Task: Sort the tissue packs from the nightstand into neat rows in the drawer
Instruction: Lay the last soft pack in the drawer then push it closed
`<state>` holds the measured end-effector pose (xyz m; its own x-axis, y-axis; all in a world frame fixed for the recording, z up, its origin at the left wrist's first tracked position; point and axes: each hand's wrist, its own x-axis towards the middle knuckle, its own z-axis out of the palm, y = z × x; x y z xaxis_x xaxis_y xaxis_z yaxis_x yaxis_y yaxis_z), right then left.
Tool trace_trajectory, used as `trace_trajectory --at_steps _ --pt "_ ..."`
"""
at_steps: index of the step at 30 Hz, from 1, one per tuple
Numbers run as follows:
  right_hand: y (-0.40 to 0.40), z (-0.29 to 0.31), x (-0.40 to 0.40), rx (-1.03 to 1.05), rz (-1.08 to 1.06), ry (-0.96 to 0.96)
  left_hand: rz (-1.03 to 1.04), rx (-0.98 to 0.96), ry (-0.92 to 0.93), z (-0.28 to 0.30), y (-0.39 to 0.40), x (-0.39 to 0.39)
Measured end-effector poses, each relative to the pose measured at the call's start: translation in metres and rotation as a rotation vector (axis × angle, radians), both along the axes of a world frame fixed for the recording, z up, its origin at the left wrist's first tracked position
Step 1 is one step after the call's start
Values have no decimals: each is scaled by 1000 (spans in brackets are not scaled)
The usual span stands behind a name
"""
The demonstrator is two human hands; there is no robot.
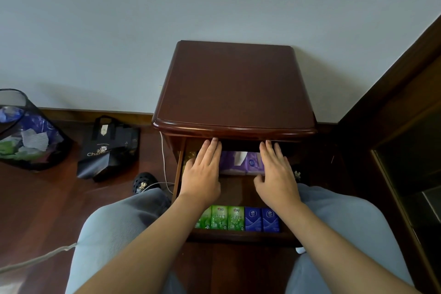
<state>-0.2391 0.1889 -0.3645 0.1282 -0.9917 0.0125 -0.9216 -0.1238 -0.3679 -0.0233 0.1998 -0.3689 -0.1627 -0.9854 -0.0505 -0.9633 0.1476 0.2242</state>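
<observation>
Packs [238, 218] stand in one row along the near wall of the open drawer [177, 174], upright, long axes vertical, printed faces toward the camera, the row running left to right. Three green packs [219, 217] sit on the left, the leftmost partly hidden by the left forearm; two blue packs [262, 219] touch them on the right. At the far end of the drawer lie purple packs [253, 163], flat, long axes left to right, with a white sheet showing on top.

Both hands reach over the drawer with fingers straight and spread, gripping nothing. The left hand [202, 169] lies over the far left part, fingertips at the nightstand's front edge, hiding what is beneath it. The right hand [276, 174] lies over the far right part, thumb just beside the purple packs; whether the palm presses on them I cannot tell.

The nightstand [233, 88] is dark glossy wood, set against a pale wall [167, 2]. The floor [35, 198] is reddish wood. Left of the nightstand stand a black bag [107, 148] and a mesh bin [26, 131] with scraps inside; a white cable [164, 162] hangs beside the drawer. Dark wooden furniture [405, 126] fills the right. Grey-trousered knees [114, 222] flank the drawer.
</observation>
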Motion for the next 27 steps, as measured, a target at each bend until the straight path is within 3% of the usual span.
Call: trace_trajectory --at_steps 6,10,14,20,27 --pt "30 2 -9 -30 75 -117 -15 -30 85 0 29 6" --pt "73 -14 -12 32 254 91 -40 -53 176 -16 74 4" --pt "100 -29 -8 150 328 246 -70 111 295 -28 103 -5" --pt "120 -47 -10 227 314 321 -139 265 81 -32 115 1" --pt "123 -51 -13 229 231 300 -132 225 -33 -32 117 8"
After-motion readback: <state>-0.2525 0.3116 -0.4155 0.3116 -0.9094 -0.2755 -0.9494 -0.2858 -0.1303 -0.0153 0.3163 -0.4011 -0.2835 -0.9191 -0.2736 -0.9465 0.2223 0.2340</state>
